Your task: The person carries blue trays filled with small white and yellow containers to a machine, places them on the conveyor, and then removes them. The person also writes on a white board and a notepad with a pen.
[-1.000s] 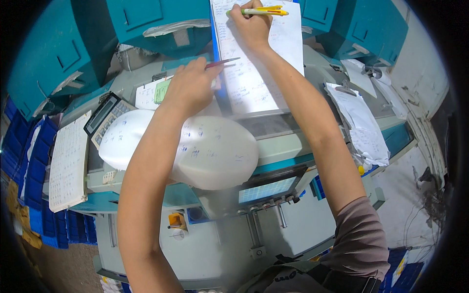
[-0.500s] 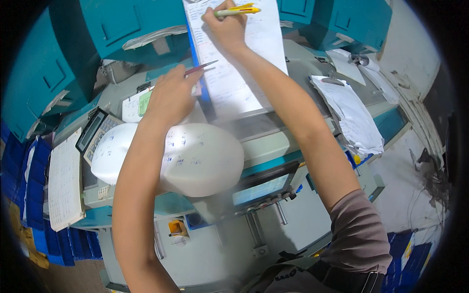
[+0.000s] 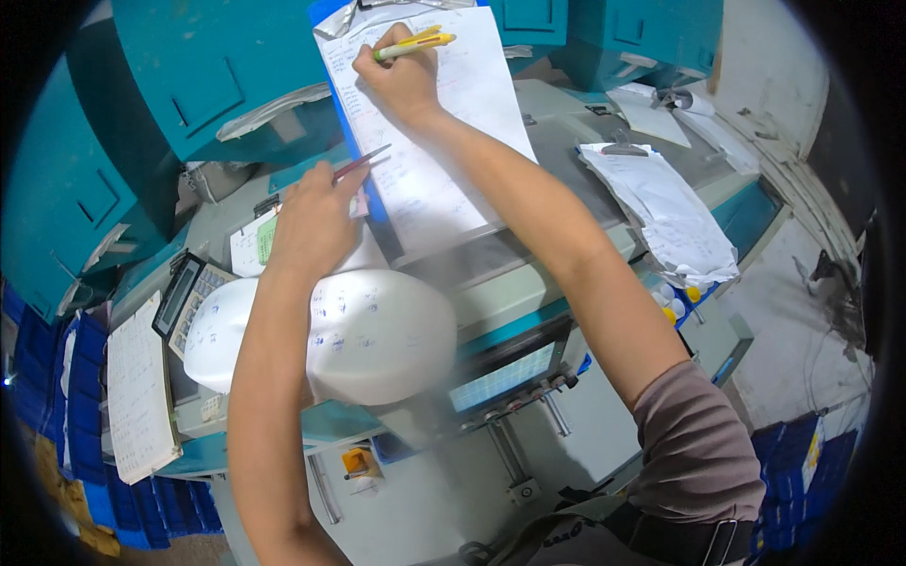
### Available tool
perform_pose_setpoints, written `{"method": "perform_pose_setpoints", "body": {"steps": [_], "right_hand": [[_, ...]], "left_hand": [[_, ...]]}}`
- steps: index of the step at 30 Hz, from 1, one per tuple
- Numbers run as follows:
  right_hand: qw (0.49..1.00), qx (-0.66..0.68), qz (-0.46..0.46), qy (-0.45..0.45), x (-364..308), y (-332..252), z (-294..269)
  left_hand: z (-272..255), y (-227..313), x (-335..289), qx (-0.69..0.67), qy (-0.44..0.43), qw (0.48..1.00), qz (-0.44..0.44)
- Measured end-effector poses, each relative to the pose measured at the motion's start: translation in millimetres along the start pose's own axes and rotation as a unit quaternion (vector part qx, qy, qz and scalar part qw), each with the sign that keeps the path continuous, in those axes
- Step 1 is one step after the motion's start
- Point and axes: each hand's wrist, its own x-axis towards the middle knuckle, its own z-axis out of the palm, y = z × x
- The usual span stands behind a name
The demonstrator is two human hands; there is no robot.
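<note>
My right hand (image 3: 404,83) is closed around a yellow and green pen (image 3: 413,44), resting on a handwritten white sheet (image 3: 477,104). The sheet lies on a blue clipboard (image 3: 376,203) with a metal clip at its top. Left of the sheet, my left hand (image 3: 318,224) grips a slim dark red pen (image 3: 353,167), whose grey tip points over the paper's left edge. Some of that hand's fingers are hidden from above. Beneath my left forearm stands a smooth white rounded housing (image 3: 387,330) with blue handwriting on it.
A calculator (image 3: 193,300) and a written sheet (image 3: 140,391) lie at the left. A second clipboard with crumpled papers (image 3: 651,203) rests at the right. Teal cabinets (image 3: 222,71) stand behind the bench. A tilted screen (image 3: 505,375) sits at the near side.
The view has shifted and turned slightly, bringing the clipboard's metal clip into sight. Both hands still hold their pens, the right one still on the upper part of the sheet.
</note>
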Motion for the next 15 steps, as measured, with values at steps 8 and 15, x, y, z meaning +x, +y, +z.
{"method": "perform_pose_setpoints", "body": {"steps": [8, 15], "right_hand": [[1.0, 0.01, -0.019, 0.017, -0.1, -2.9, -0.4], [0.999, 0.026, 0.019, 0.005, -1.0, -3.5, -3.9]], "left_hand": [[-1.7, 1.2, -0.8, -0.012, -0.009, 1.0, -0.017], [0.4, -0.6, -1.1, -0.007, -0.011, 1.0, -0.016]]}}
